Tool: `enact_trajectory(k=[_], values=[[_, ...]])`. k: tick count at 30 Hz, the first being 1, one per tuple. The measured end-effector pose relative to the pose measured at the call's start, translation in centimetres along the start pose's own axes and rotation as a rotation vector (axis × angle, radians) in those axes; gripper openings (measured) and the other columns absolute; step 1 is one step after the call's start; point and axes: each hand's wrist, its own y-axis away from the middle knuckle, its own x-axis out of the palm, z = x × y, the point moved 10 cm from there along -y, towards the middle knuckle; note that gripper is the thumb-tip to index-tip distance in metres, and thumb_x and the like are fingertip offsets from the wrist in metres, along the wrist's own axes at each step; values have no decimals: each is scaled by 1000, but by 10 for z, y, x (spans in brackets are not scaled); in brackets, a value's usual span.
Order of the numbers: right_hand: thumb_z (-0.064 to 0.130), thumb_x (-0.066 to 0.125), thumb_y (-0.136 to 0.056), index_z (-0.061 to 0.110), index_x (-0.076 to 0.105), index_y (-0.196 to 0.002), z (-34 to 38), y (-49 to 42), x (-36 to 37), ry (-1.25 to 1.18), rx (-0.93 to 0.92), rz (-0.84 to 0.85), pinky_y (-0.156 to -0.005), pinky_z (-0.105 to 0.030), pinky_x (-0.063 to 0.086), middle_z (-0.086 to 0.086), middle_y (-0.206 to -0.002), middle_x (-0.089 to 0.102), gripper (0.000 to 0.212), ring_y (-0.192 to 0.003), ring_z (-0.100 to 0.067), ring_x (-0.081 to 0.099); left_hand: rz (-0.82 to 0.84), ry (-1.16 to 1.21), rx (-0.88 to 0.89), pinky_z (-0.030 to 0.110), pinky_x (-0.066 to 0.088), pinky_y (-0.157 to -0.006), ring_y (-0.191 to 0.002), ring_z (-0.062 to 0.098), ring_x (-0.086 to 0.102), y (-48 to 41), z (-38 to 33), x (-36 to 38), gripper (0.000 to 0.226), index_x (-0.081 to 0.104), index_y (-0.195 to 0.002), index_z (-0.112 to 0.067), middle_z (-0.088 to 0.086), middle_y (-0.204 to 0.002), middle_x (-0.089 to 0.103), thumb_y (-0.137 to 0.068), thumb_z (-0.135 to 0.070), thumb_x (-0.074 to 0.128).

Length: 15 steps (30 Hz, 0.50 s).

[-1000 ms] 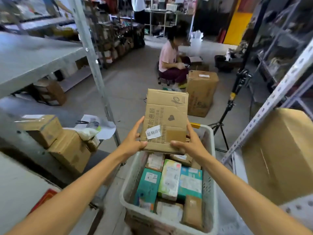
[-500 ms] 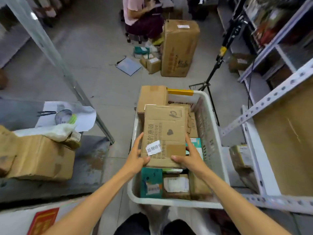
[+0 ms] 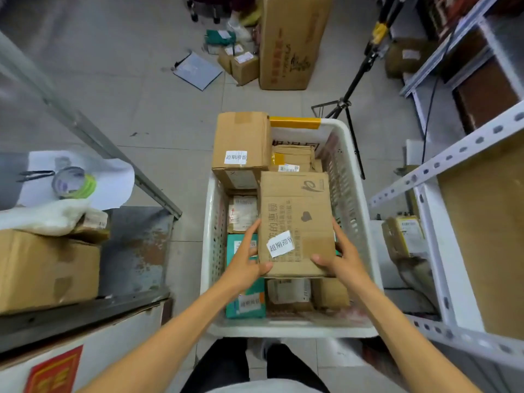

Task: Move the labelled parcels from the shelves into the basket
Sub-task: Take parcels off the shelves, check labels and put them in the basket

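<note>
Though creased, the rectangular cardboard parcel (image 3: pixel 295 211) overlies a slotted plastic basket (image 3: pixel 289 331).

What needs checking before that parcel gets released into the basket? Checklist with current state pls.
1. Grip: left hand and right hand hold the cardboard parcel by opposite side edges, thumbs on top: ok.
2. Position: parcel sits inside the basket rim: ok.
3. Marking: white label on the parcel's top face: ok.
4. Support: whether it already rests on the teal parcel and the others beneath: cannot tell.
5. Whether either hand is pinned under it: cannot tell, hidden.
6. Gap to the tall box in the far left corner: cannot tell.
</note>
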Motion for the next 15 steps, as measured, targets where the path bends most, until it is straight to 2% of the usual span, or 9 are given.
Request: enact_trajectory(k=[3, 5, 7, 10, 12, 15], values=[[-3, 71, -82, 36, 24, -152, 5, -17, -25, -3, -24, -35, -85, -20, 48, 7, -139, 48, 92, -122, -13, 48, 28, 16, 31, 27, 57, -76, -122, 22, 52, -25, -14, 24, 97, 20, -141, -51, 3, -138, 49, -82, 12, 62], [-6, 67, -84, 33, 24, -152, 15, -33, -34, -14, -42, -46, -71, -12, 50, 6, -130, 52, 89, -113, -11, 51, 13, 3, 70, 33, 58, -81, -125, 22, 49, -48, -28, 30, 101, 20, -142, -51, -1, -143, 44, -78, 12, 65], [-9, 64, -85, 29, 24, -153, 29, -53, -42, -22, -82, -59, -61, -7, 49, 6, -126, 53, 88, -108, -10, 51, 9, -20, 97, 42, 54, -91, -124, 20, 50, -71, -41, 32, 106, 16, -146, -47, -4, -140, 48, -74, 6, 74], [-8, 66, -83, 27, 24, -153, 51, -84, -47, -23, -149, -56, -67, -4, 49, 6, -130, 53, 89, -108, -4, 52, -16, -39, 109, 44, 48, -99, -124, 17, 50, -100, -61, 27, 119, 9, -150, -40, -6, -137, 50, -66, -3, 84], [-7, 71, -79, 29, 23, -153, 62, -101, -49, -13, -181, -48, -75, -10, 52, 6, -136, 52, 95, -111, -4, 53, -23, -42, 121, 42, 49, -99, -127, 17, 48, -117, -73, 24, 125, 6, -151, -38, -3, -142, 47, -62, -2, 86], [-7, 78, -70, 30, 20, -154, 78, -125, -50, -16, -216, -25, -82, -16, 53, 4, -138, 53, 108, -119, -9, 54, -47, -157, 177, 15, 48, -89, -128, 13, 46, -139, -97, 19, 125, -3, -152, -32, -6, -145, 43, -66, 0, 83]])
